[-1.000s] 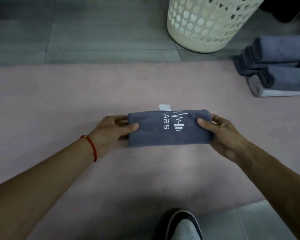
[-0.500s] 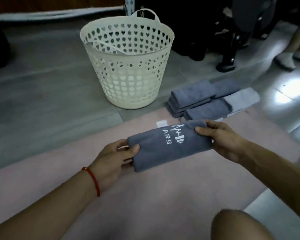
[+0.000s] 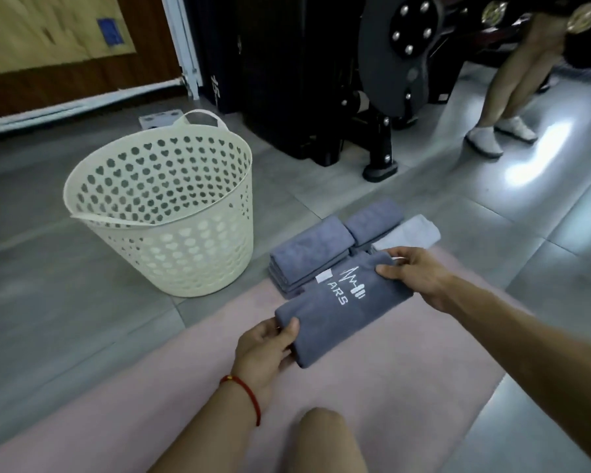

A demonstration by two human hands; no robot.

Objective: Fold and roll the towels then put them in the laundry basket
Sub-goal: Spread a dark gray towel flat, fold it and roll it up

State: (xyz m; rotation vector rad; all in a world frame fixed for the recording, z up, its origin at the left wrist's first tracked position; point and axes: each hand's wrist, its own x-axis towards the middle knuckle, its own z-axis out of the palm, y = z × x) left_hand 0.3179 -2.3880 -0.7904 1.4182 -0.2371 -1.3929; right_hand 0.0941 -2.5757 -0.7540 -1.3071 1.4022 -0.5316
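Note:
A rolled grey towel (image 3: 342,308) with white lettering and a small white tag is lifted above the pink mat (image 3: 372,397). My left hand (image 3: 263,349) grips its near left end, thumb on top. My right hand (image 3: 417,274) grips its far right end. The cream laundry basket (image 3: 161,216) with heart-shaped holes stands on the grey floor to the left, and nothing shows inside it. A pile of folded grey towels (image 3: 314,247) lies beside the basket, just behind the held roll.
My knee (image 3: 325,438) shows at the bottom edge. Black gym equipment (image 3: 372,97) stands behind the towels. Another person's legs and white shoes (image 3: 492,138) are at the far right. A wooden wall with a white rail runs along the back left.
Both hands lifted the rolled towel off the mat and turned it slantwise. My view rose and swung, bringing the whole basket, the towel pile and the room behind into sight.

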